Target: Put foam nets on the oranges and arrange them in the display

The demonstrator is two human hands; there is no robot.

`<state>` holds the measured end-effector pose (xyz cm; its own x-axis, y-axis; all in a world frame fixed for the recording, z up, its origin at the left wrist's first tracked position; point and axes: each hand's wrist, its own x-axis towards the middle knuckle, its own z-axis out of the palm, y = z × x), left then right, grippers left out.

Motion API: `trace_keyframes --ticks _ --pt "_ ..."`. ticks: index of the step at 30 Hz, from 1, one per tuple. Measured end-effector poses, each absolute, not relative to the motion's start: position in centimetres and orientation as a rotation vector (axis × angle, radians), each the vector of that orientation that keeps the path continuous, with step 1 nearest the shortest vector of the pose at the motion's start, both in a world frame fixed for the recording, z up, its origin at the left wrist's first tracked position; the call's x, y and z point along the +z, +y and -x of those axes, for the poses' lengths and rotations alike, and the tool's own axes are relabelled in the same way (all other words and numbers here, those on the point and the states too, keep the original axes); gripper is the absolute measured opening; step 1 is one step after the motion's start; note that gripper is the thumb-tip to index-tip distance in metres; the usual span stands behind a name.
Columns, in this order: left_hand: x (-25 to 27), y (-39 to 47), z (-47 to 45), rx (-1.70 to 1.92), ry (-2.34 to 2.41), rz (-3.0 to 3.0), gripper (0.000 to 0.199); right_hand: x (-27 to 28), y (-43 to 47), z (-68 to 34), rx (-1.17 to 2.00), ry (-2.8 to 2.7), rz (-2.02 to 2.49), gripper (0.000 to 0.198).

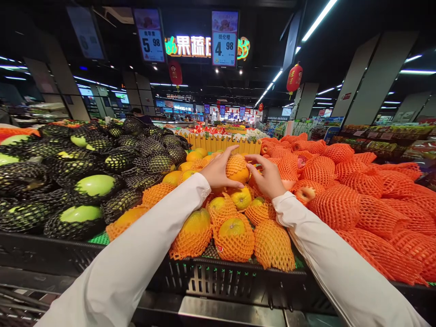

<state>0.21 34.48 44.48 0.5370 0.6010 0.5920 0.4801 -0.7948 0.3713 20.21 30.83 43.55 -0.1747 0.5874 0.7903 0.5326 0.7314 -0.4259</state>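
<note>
Between my two hands is an orange [237, 170] partly sleeved in an orange foam net, above the middle of the orange pile. My left hand [220, 170] curves round its left side, thumb below and fingers above. From the other side my right hand [268, 176] grips it with bent fingertips at its right edge. Below lie more oranges in foam nets, among them one [235, 234] with a small red sticker and one [274, 243] almost fully netted. A bare-topped orange [241, 198] sits just under my left thumb.
Green fruits in black nets [95, 185] are heaped on the left. On the right are apples in red foam nets [335, 206]. A black slatted crate edge [238, 277] runs along the front, and a yellow picket fence [221, 144] stands behind. Price signs [225, 40] hang overhead.
</note>
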Motion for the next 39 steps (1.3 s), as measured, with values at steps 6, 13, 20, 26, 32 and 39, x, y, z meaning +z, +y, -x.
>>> trace_keyframes --ticks 6,13,20,26,32,39 --pt "44.6 34.1 -0.2 1.104 0.932 -2.613 0.134 43.7 30.7 -20.4 0.006 -1.89 0.848 0.024" --pt "44.8 34.1 -0.2 1.105 0.887 -2.674 0.132 43.6 30.8 -20.6 -0.077 -1.965 0.847 0.042" --pt "44.9 34.0 -0.3 1.113 0.892 -2.72 0.132 44.0 30.5 -20.6 -0.155 -1.889 0.864 0.024" --pt "45.1 33.4 -0.6 1.088 1.093 -2.72 0.135 43.7 30.2 -20.1 -0.213 -1.826 0.874 0.018" --pt "44.7 33.9 -0.6 1.131 1.15 -2.603 0.136 43.7 30.2 -20.2 -0.078 -1.828 0.932 0.009" --pt "44.5 34.1 -0.5 1.115 1.085 -2.566 0.138 44.3 30.0 -20.4 0.315 -1.711 1.015 0.041"
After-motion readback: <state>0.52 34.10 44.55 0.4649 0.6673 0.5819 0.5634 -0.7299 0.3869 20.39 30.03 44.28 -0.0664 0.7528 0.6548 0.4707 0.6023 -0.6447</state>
